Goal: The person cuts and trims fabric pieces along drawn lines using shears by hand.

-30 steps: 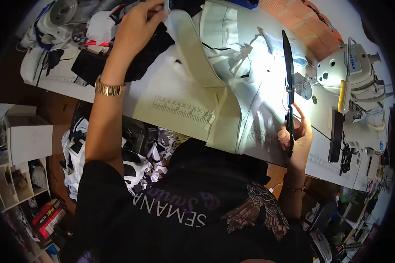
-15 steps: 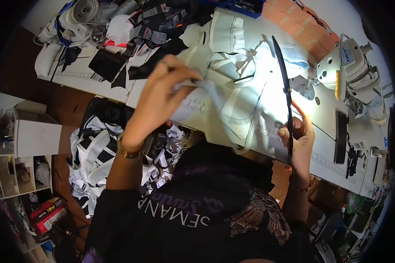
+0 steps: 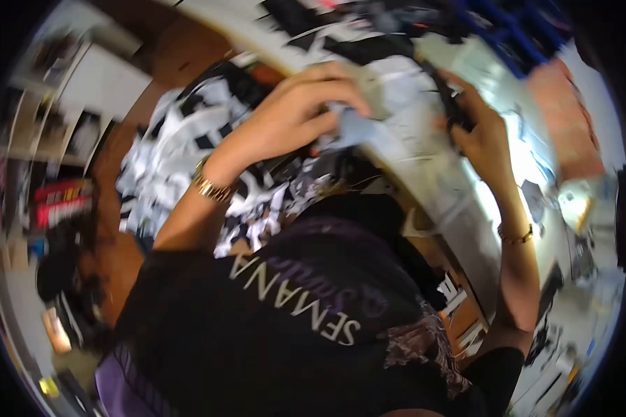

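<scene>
My left hand (image 3: 309, 108) pinches a pale fabric strip (image 3: 360, 131) between thumb and fingers, above the table's front edge. Across from it, my right hand (image 3: 481, 135) grips long black scissors (image 3: 449, 101), seen almost edge-on and blurred. Their tip points up and away, over the white work table (image 3: 459, 208). Pale fabric pieces (image 3: 400, 83) lie beyond the strip. Motion blur hides the exact placing of my right fingers on the handles.
Below the table's left edge is a heap of white and black fabric scraps (image 3: 181, 139). Blue bins (image 3: 518, 35) and a stack of orange pieces (image 3: 563, 115) stand at the back. Shelves (image 3: 28, 125) line the left. Dark labelled pieces lie at the table's far end.
My view has swung left, toward the scrap heap. The left hand has carried the pale strip toward the table edge; the right hand with the scissors has moved away from my body.
</scene>
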